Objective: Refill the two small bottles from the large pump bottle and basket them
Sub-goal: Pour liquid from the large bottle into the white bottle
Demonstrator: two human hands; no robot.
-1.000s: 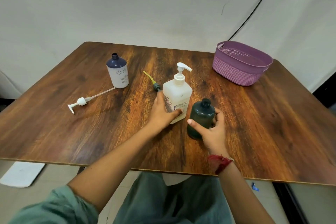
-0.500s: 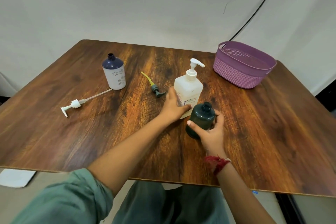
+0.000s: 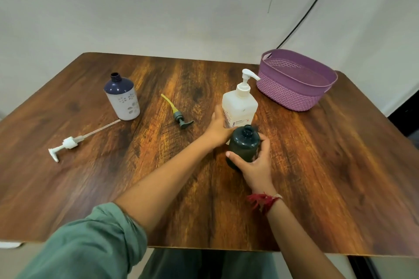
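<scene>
left hand (image 3: 218, 130) grips large pump bottle (image 3: 239, 106) mid-table | right hand (image 3: 255, 163) wraps dark small bottle (image 3: 243, 145) (uncapped) just in front | white small bottle (image 3: 122, 99) far-left | basket (image 3: 294, 95) far-right

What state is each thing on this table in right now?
Large pump bottle: upright, pump fitted, gripped by left hand.
Dark green bottle: upright, neck open, gripped by right hand.
Navy-and-white bottle: upright, neck open, untouched.
White pump: lying on the table, detached.
Dark pump: lying on the table, detached.
Purple basket: upright, no bottles inside.
</scene>
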